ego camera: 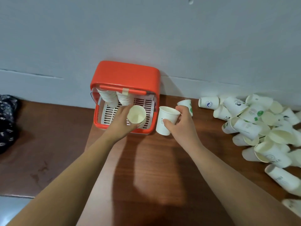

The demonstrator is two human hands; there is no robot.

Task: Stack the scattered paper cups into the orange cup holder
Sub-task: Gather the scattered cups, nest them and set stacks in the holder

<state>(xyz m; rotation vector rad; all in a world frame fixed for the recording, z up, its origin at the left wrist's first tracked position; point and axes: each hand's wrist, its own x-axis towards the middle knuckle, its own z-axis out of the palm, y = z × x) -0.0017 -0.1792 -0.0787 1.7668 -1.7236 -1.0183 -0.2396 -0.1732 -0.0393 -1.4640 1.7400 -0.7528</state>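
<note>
Over the slatted tray of the orange cup holder (pixel 125 74), the left hand (pixel 121 121) grips a paper cup (pixel 136 114) from below, fingers curled round its wall, mouth facing up; two nested stacks (pixel 108 97) stand at the tray's back left. Just right of the holder, the right hand (pixel 180 123) pinches a second cup (pixel 166 121) between thumb and curled fingers above the wooden table (pixel 146 160); a green-printed cup (pixel 187 103) sits just behind those fingers; the loose pile (pixel 260 121) lies well apart at the right.

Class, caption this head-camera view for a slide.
Left hand holds a white paper cup over the orange plastic cup holder; right hand grips a second paper cup.
</note>
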